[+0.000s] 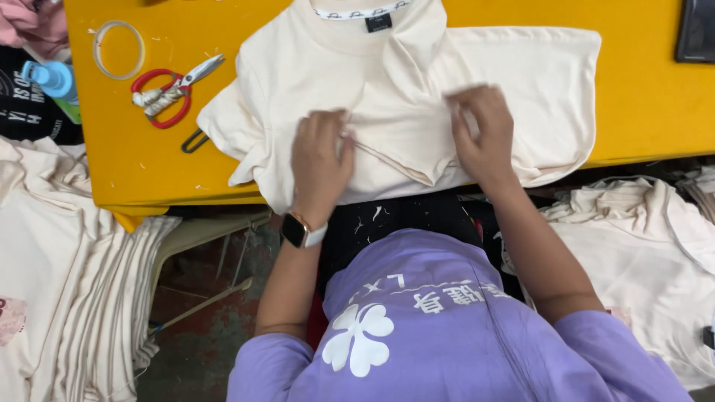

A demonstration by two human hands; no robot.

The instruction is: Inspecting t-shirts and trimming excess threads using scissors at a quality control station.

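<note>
Cream T-shirt (417, 97) is spread at the yellow table's (126, 156) near edge and pinched along a fold by the left hand (320, 160) and right hand (480, 134), fingers closed on the cloth.

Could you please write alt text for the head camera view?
A person's left hand and right hand press and pinch a folded cream cotton T-shirt on a yellow table. Red-handled scissors and a clear tape roll lie to the left; stacks of cream shirts flank the person.
</note>
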